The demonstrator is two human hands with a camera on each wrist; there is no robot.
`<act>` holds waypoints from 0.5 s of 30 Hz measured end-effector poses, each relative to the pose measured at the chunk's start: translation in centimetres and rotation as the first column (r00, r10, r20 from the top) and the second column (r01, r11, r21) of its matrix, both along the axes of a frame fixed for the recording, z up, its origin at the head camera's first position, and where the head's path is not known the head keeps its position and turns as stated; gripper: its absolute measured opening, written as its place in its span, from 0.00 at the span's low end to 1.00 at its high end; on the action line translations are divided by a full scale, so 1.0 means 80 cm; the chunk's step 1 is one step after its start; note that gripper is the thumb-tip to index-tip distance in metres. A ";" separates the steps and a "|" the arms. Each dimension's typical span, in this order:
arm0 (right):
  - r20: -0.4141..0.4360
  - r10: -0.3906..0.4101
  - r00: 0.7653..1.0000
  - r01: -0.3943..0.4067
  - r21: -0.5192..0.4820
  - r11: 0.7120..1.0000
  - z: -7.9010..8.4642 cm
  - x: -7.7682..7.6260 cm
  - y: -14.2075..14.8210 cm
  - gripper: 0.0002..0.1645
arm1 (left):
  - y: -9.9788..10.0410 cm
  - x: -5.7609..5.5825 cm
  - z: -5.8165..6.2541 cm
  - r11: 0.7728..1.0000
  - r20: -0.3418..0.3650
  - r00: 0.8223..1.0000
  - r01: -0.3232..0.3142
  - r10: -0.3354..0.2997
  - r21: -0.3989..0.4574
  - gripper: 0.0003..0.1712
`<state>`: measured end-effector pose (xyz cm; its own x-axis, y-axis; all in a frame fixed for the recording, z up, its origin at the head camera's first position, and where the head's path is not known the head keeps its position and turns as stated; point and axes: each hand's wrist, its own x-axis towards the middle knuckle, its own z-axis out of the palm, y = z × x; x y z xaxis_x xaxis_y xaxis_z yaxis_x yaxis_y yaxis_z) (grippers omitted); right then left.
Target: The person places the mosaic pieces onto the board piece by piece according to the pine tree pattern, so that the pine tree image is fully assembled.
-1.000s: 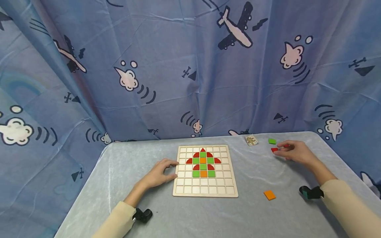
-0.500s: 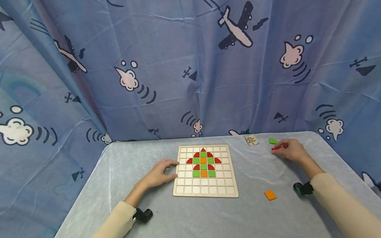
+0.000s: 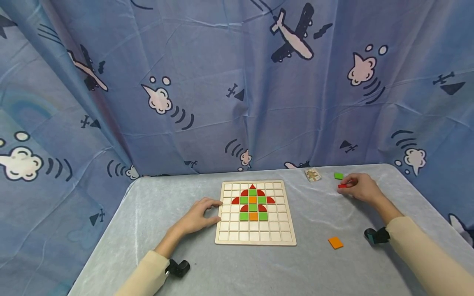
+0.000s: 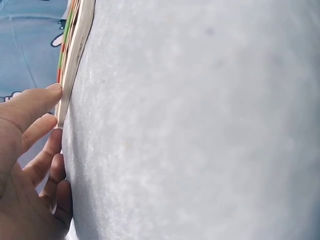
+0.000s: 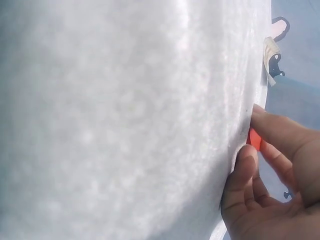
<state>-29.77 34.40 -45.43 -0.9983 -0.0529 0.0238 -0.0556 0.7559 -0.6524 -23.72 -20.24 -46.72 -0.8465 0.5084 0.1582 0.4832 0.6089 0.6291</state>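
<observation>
In the head view, a square wooden grid board lies on the table with red, green and orange tiles set in its cells. My left hand rests at the board's left edge, thumb and index fingertips against it. The left wrist view shows those fingertips at the board's side. Over at the back right, my right hand pinches a small red tile between thumb and fingers, low over the cloth. The same red tile is partly hidden by fingers in the right wrist view.
A green tile lies just behind the right hand. A small patterned card is at the back, and an orange tile lies nearer the front. A printed curtain hangs behind the table.
My right hand has shifted slightly left and closed its fingers around the red tile. A second red spot by its fingers is no longer visible. The left hand and board stay put.
</observation>
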 end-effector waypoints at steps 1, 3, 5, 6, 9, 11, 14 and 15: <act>0.003 0.002 1.000 -0.002 -0.007 1.000 0.000 0.000 0.000 0.20 | 0.000 0.000 0.000 1.000 0.001 1.000 0.000 0.000 0.001 0.25; 0.009 0.007 1.000 -0.007 -0.019 1.000 0.000 0.000 -0.001 0.19 | -0.001 0.000 0.000 1.000 0.007 1.000 -0.003 0.003 0.003 0.25; 0.013 0.018 1.000 -0.018 -0.035 0.999 0.000 0.000 -0.002 0.18 | -0.001 0.000 -0.001 1.000 0.009 1.000 -0.005 0.005 0.001 0.26; 0.011 0.028 1.000 -0.027 -0.041 0.999 0.000 0.001 -0.002 0.17 | -0.001 0.000 -0.001 1.000 0.009 1.000 -0.007 0.007 -0.001 0.26; -0.008 0.062 0.998 -0.063 -0.063 0.996 0.002 0.003 -0.002 0.15 | -0.001 -0.001 -0.001 1.000 0.007 1.000 -0.007 0.007 -0.005 0.26; -0.013 0.084 0.996 -0.085 -0.087 0.993 0.004 0.004 -0.002 0.15 | -0.001 -0.001 -0.001 1.000 0.006 1.000 -0.005 0.005 -0.005 0.26; -0.009 0.103 0.995 -0.104 -0.113 0.988 0.010 0.006 -0.005 0.18 | -0.001 -0.001 -0.001 1.000 0.009 1.000 -0.001 0.001 0.001 0.26; -0.005 0.103 0.995 -0.103 -0.120 0.987 0.012 0.007 -0.006 0.19 | -0.001 -0.001 -0.001 1.000 0.010 1.000 -0.001 0.001 0.000 0.26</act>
<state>-29.18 33.89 -44.44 -0.9877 -0.1521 0.0347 -0.1280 0.6625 -0.7380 -23.78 -20.33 -46.79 -0.8485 0.5074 0.1501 0.4763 0.6091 0.6341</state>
